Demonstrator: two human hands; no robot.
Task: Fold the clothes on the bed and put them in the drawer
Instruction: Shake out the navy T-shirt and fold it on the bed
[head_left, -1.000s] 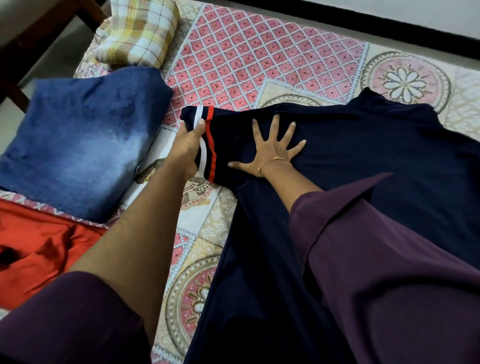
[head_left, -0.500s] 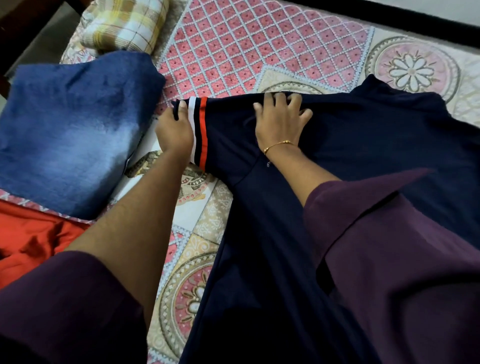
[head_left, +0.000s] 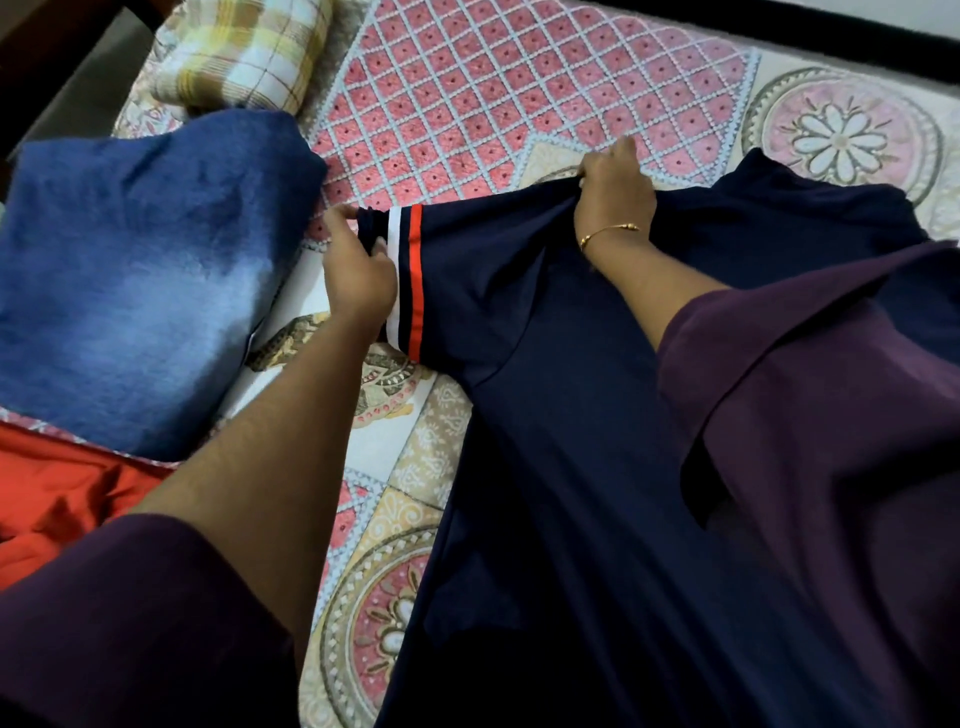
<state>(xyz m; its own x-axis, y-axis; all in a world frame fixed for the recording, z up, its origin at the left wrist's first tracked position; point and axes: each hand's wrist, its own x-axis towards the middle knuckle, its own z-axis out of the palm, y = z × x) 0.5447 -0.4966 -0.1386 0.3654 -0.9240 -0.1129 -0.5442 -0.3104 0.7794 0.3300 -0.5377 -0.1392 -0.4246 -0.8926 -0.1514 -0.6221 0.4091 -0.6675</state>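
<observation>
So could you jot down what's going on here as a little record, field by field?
surface: bed with patterned cover
being folded: navy shirt, spread flat
left hand: pinching the striped sleeve cuff
right hand: gripping the shirt's top edge near the shoulder
wrist: gold bracelet on the right
beside shirt: folded jeans to its left, apart from it
near corner: red cloth, crumpled
far corner: checked pillow
drawer: not in view
</observation>
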